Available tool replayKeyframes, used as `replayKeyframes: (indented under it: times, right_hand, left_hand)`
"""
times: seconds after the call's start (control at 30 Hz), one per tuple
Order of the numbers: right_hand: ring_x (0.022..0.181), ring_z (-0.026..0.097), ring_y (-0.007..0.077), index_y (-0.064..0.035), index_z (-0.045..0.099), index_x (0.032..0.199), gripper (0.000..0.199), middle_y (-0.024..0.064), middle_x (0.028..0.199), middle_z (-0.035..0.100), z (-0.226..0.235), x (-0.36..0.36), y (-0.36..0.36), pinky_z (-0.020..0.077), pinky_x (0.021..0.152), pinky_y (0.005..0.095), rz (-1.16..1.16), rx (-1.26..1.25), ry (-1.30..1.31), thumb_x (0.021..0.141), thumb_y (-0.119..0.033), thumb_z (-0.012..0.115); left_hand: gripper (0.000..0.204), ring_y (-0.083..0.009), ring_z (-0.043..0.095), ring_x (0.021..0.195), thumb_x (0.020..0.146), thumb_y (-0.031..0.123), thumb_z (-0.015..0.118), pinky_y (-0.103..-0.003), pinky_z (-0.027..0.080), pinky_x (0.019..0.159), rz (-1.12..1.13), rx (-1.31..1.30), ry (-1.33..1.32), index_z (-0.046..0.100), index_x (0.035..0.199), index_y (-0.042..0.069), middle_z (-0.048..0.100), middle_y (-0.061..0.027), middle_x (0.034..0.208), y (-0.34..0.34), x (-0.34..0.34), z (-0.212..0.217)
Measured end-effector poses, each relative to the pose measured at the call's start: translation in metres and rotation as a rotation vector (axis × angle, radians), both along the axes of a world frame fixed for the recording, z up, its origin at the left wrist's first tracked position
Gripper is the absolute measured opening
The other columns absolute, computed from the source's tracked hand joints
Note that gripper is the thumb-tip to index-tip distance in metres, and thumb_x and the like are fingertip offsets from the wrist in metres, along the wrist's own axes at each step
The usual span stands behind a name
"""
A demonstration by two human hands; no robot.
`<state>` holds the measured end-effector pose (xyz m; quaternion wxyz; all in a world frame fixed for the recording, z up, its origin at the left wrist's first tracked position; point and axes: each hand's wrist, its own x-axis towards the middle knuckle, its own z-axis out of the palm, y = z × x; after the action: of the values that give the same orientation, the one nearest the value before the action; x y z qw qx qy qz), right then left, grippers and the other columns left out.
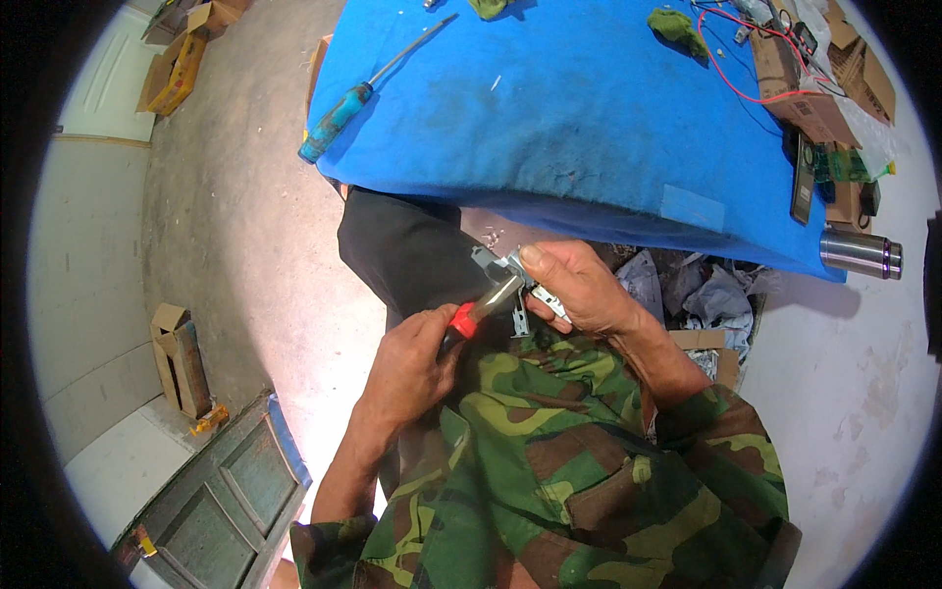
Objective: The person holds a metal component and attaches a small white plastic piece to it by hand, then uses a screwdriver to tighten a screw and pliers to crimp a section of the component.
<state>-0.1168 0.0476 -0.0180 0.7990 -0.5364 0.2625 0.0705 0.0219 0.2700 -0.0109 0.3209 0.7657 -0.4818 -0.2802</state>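
My left hand (409, 363) is closed round the black-and-red handle of a hand tool (497, 299) with a wide shiny shaft. The tool slants up to the right, and its tip meets a silvery metal bracket (485, 257). That bracket has bent arms and slots, and my right hand (581, 285) pinches it with the thumb on top. Some of the bracket is hidden behind my fingers and the tool. Both hands are held above my lap, just off the near edge of the blue-covered table (589, 118).
On the table lie a blue-handled screwdriver (339, 123), a green cloth (677, 31) and a red cable (711, 59) beside cardboard boxes. A metal cylinder (863, 253) projects at the right corner. Plastic bags (702, 292) fill the space beneath. A narrow carton (180, 361) stands on the left floor.
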Motion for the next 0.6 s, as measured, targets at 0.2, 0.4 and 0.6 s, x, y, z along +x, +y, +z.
replayKeyframes:
  times: [0.2,0.4,0.6]
  right_hand:
    - [0.052,0.049,0.0071,-0.0053,0.062,0.088,0.042,-0.0009,0.067,0.056,-0.001,0.005,0.007,0.0386,0.048,0.0275,-0.056,-0.194,0.047,0.112,-0.038,0.049]
    - [0.062,0.056,0.033,0.001,0.059,0.086,0.039,0.0187,0.071,0.057,0.002,0.007,0.007,0.0449,0.059,0.0421,-0.056,-0.614,-0.019,0.108,-0.031,0.057]
    - [0.069,0.052,0.0443,0.0027,0.06,0.089,0.035,0.027,0.078,0.056,0.008,0.01,0.007,0.0459,0.065,0.0459,-0.023,-0.745,-0.054,0.106,-0.028,0.061]
  left_hand:
    - [0.055,-0.0424,0.066,0.108,0.082,-0.002,0.076,-0.048,0.055,0.093,0.024,0.143,-0.123,0.058,0.134,0.001,0.067,-0.0222,0.119,-0.006,-0.006,0.011]
    - [0.054,-0.041,0.061,0.116,0.082,-0.001,0.069,-0.046,0.051,0.101,-0.056,0.165,-0.35,0.054,0.134,-0.007,0.063,-0.0239,0.124,-0.01,-0.007,0.026]
    - [0.048,-0.0378,0.063,0.104,0.084,0.0,0.063,-0.045,0.052,0.094,-0.123,0.201,-0.461,0.054,0.131,-0.009,0.063,-0.0224,0.113,-0.011,-0.002,0.04]
